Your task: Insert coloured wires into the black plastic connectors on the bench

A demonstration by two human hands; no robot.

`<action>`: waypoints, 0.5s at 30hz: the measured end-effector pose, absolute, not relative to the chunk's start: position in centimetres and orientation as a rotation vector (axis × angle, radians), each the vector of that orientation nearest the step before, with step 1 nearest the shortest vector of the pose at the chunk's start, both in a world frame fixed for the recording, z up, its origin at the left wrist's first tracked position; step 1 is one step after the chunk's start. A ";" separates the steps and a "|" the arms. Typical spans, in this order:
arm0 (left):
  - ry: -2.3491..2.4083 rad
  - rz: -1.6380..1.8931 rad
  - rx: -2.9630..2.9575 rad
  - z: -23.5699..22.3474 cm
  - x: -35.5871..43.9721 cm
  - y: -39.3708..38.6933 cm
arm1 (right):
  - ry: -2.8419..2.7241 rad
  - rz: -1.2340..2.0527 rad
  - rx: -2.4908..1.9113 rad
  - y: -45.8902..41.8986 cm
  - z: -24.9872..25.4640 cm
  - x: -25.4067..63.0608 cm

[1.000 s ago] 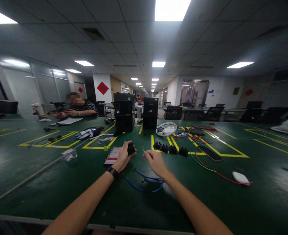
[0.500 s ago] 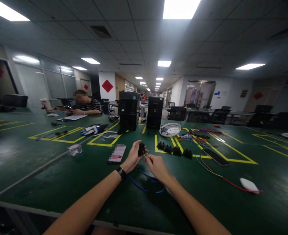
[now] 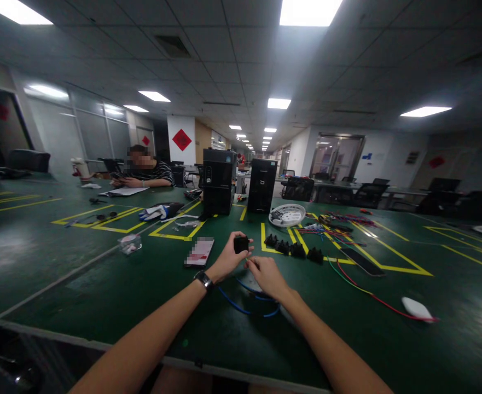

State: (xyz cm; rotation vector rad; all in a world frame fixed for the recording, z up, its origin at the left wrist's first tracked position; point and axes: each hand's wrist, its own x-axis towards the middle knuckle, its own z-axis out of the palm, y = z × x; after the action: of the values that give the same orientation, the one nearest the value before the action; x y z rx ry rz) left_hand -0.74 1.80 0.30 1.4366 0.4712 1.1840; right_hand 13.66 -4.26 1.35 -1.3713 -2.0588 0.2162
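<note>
My left hand [image 3: 227, 260], with a dark watch on the wrist, is closed round a small black plug-like part [image 3: 241, 244] held up above the green table [image 3: 101, 295]. My right hand [image 3: 267, 275] is pinched right beside that part, its fingertips touching the part's underside; whatever thin thing it pinches is too small to name. Blue wires [image 3: 244, 298] lie on the table under both hands. A row of several similar black parts [image 3: 294, 250] sits just beyond my right hand.
A phone [image 3: 199, 251] lies left of my hands. Two black computer towers [image 3: 219, 180] and a white basket [image 3: 287, 215] stand farther back. Red, green and mixed wires [image 3: 359, 287], a dark flat device [image 3: 361, 261] and a white object [image 3: 416, 308] lie to the right. A seated person [image 3: 144, 169] is at the far left.
My two hands have come together: the right hand moved up to the black part in the left. The camera view has shifted a little to the left.
</note>
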 end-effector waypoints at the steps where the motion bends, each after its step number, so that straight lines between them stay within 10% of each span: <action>1: 0.470 1.180 1.480 0.3 -0.8 1.8 | -2.075 0.218 -1.372 -4.3 1.4 13.7; 15: 0.630 1.386 1.735 0.5 -1.6 1.9 | -2.188 0.398 -1.292 -4.5 1.9 13.7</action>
State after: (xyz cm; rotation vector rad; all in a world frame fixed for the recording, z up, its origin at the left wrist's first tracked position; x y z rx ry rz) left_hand -1.63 1.87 0.55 1.7351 0.6303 1.3855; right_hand 13.73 -4.51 1.87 -1.2924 -2.1877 0.3982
